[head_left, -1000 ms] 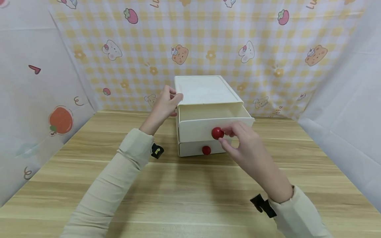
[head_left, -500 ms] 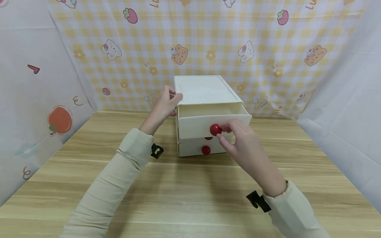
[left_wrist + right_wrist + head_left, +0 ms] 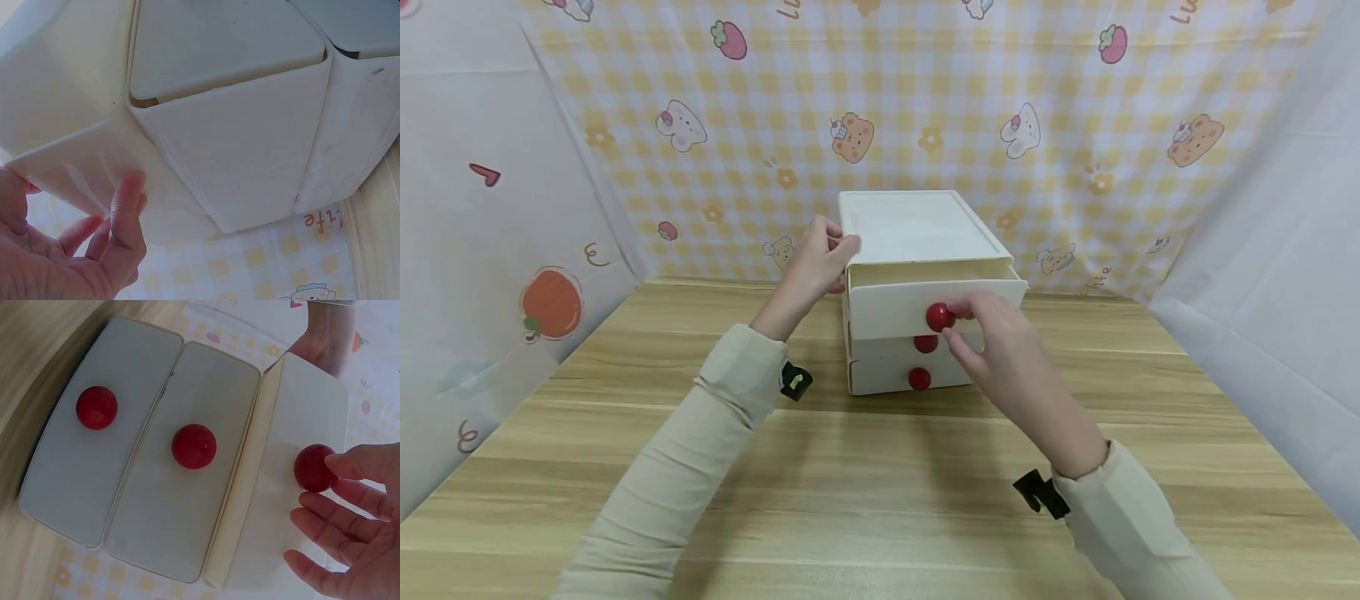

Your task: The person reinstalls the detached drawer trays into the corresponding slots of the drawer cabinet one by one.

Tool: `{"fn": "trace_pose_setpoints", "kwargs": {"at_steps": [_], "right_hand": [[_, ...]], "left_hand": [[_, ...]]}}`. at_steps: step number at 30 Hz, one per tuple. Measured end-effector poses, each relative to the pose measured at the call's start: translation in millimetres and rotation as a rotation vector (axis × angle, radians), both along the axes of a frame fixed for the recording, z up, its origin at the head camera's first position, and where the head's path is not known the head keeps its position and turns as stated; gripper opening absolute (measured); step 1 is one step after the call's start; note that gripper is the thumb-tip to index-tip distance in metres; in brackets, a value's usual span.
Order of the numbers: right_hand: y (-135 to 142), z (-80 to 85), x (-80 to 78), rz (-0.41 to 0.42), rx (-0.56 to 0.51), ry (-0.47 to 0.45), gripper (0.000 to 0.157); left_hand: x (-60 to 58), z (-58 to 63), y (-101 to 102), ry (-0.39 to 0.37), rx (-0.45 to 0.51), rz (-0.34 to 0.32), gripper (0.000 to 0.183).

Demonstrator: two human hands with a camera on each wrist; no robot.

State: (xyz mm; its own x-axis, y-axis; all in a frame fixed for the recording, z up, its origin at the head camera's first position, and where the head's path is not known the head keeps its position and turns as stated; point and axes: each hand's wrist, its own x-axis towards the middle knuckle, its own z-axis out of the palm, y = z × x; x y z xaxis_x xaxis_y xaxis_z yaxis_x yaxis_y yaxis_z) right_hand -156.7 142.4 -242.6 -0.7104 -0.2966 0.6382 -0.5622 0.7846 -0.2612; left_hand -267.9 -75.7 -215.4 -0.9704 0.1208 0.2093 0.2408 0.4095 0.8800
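Observation:
A white three-drawer cabinet [image 3: 921, 223] stands on the wooden table. Its top drawer [image 3: 883, 312] is pulled part way out, the two lower ones are shut. My right hand [image 3: 1011, 354] pinches the top drawer's round red knob [image 3: 314, 467] between thumb and index finger; the other fingers are spread close over the drawer front. At the cabinet's upper left edge, my left hand [image 3: 814, 260] holds the corner, thumb on the top and fingers against the side wall. The left wrist view shows those fingers [image 3: 128, 200] touching the top tier's side.
The middle drawer's red knob [image 3: 194, 446] and the bottom drawer's red knob [image 3: 97, 407] stick out below. Behind hangs a yellow checked cloth [image 3: 760, 108]; white cloths flank both sides. The wooden table [image 3: 880, 492] spreads in front.
The top drawer has slid inward, pushed by my right hand on its knob, and the middle drawer's knob has come into sight below it. My left hand has stayed put.

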Motion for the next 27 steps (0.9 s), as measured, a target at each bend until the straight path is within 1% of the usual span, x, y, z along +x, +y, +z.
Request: {"fn": "trace_pose_setpoints", "kwargs": {"at_steps": [14,23,27], "right_hand": [[-3.7,0.0,-7.7,-0.008,0.004,0.024,0.019],[-6.4,-0.5,-12.7,0.002,0.000,0.047,0.019],[-7.5,-2.6,-15.8,0.024,-0.003,0.070,0.020]], "left_hand": [[1.0,0.2,0.2,0.002,0.002,0.003,0.032],[0.6,0.1,0.1,0.003,-0.003,0.002,0.032],[0.7,0.1,-0.1,0.002,-0.001,0.000,0.032]]}}
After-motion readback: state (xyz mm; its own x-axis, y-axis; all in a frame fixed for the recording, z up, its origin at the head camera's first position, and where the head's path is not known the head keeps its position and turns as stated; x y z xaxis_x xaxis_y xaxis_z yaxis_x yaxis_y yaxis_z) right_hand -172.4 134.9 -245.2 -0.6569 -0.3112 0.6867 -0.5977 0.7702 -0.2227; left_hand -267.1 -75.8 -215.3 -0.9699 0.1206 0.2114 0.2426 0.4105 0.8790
